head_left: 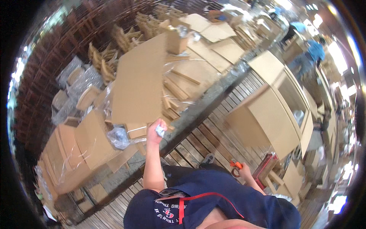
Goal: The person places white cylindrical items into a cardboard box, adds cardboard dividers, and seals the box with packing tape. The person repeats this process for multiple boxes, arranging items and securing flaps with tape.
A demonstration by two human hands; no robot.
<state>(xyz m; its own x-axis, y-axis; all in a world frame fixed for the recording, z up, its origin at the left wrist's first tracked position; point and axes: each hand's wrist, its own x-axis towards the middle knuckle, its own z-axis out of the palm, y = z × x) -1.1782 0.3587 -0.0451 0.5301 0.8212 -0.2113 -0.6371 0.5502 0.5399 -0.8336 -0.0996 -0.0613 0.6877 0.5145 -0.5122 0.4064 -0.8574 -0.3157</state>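
My left hand (156,131) is raised in front of a large flat cardboard sheet (139,84) and is closed on a small crumpled wad of clear plastic (160,131). Its knuckles are close to the sheet's lower edge. My right hand (244,171) hangs low beside my hip and grips an orange tape dispenser (235,165). A bunch of clear plastic film (119,137) lies just left of my left hand, on cardboard-wrapped packs (91,141).
More cardboard sheets and boxes (213,45) are piled behind the big sheet. A pale wooden cabinet (274,114) lies on the slatted wooden floor (206,137) to my right. Wrapped chairs (76,87) are stacked at the left. Two people in blue shirts (314,49) stand at the upper right.
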